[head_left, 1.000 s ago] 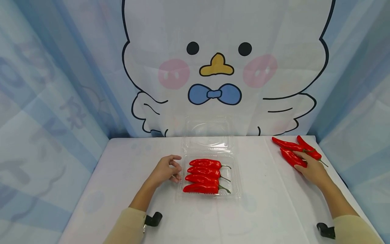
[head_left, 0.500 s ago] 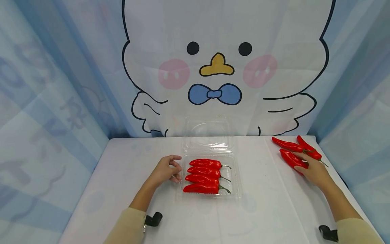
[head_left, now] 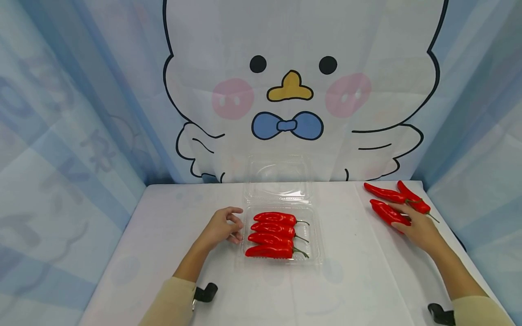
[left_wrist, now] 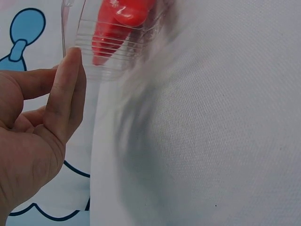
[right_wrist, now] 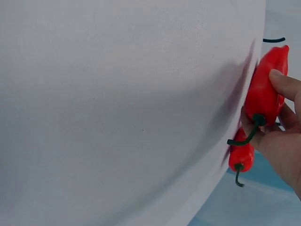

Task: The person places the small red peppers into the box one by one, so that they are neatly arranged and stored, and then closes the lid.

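Toward the right, a held pepper gleams red, green-stemmed.

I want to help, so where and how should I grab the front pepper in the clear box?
I'd probably come from above, since the clear box is open, its lid tipped back behind. Pinch the front pepper across its thick end, by the stem: it lies flat and narrows to the left. The stem looks too thin.

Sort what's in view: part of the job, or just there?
Likely in the job:
red pepper held in the right fingers
two loose peppers
open clear container
four peppers inside it

Likely just there:
printed backdrop
white tabletop
black wrist devices
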Demonstrator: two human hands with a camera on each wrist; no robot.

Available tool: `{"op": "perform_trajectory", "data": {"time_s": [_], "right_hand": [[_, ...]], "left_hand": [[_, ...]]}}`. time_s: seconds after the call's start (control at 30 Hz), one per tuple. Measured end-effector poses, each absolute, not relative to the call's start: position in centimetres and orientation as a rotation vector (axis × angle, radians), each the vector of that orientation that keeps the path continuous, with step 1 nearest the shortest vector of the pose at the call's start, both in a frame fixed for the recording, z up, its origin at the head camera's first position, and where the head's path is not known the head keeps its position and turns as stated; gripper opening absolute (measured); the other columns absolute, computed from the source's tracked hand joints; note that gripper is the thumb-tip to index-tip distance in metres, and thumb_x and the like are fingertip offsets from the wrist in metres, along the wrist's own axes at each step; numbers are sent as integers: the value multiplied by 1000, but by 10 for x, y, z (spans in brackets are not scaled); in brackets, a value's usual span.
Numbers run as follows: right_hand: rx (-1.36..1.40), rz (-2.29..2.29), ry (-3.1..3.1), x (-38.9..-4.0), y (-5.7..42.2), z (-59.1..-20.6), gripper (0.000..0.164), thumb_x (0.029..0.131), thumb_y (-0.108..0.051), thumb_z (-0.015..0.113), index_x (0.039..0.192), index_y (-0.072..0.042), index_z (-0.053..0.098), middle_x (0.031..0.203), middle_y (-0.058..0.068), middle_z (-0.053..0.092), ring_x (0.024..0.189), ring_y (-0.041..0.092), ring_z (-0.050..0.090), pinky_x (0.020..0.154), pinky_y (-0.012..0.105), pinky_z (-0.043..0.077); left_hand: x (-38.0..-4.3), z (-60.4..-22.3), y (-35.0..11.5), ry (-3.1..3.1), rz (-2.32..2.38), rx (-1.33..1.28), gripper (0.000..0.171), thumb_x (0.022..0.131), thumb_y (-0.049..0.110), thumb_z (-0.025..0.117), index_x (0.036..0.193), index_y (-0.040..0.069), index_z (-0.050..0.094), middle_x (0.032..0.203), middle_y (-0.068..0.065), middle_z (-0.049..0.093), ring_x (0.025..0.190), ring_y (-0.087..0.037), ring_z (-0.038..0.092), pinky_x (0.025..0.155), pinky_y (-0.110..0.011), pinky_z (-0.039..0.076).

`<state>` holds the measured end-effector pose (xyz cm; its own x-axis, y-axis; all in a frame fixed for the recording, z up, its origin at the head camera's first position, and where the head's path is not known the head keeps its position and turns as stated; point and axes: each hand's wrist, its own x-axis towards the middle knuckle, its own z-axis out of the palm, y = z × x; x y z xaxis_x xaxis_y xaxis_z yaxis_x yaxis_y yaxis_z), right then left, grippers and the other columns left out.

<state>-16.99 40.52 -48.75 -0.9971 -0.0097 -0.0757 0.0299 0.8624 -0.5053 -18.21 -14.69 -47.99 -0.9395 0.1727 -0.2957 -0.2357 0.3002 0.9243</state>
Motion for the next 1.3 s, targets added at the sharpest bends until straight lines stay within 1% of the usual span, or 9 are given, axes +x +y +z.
{"op": "perform_trajectory", "data": {"time_s": [0.23,0.43,0.63,0.97,1.1,1.3], "right_hand": [[-82,-828,2967,-169,393,-478,77,89,-14,80,155,-3,42,143,39,44,125,60,43,85,65,60],[-130,-836,2986,-169,381,-470,76,88,-13,81,154,-4,44,141,37,47,123,58,44,81,63,62],[-160,-841,2999,-170,370,-461,74,88,-14,81,153,-5,46,140,37,49,122,57,46,79,62,63],[-237,-837,3010,-172,345,-439,76,84,-12,85,151,-8,50,142,33,50,125,55,47,80,61,63],[-311,-841,3030,-171,333,-433,73,82,-9,85,148,-7,53,143,32,51,126,54,47,81,63,62],[-374,-875,2995,-170,316,-426,70,83,-11,85,147,-8,55,143,29,54,125,50,50,84,60,63]], "left_hand": [[-183,-479,-146,2231,1683,-58,50,95,-7,65,143,-1,54,95,-15,65,59,-19,71,56,-34,64],[-183,-479,-146,2236,1678,-58,49,95,-6,65,143,-1,54,95,-15,65,59,-19,71,56,-34,64],[-183,-478,-146,2230,1680,-66,50,95,-6,65,143,-1,54,95,-15,65,59,-19,71,56,-34,64],[-183,-477,-146,2237,1660,-51,50,95,-6,64,144,-1,53,97,-16,65,60,-19,71,57,-33,64],[-183,-477,-147,2231,1665,-47,49,96,-6,64,144,-2,53,98,-17,65,60,-19,71,57,-33,64],[-183,-478,-147,2228,1670,-56,50,95,-6,65,144,-1,53,97,-16,65,60,-19,71,57,-34,64]]}}
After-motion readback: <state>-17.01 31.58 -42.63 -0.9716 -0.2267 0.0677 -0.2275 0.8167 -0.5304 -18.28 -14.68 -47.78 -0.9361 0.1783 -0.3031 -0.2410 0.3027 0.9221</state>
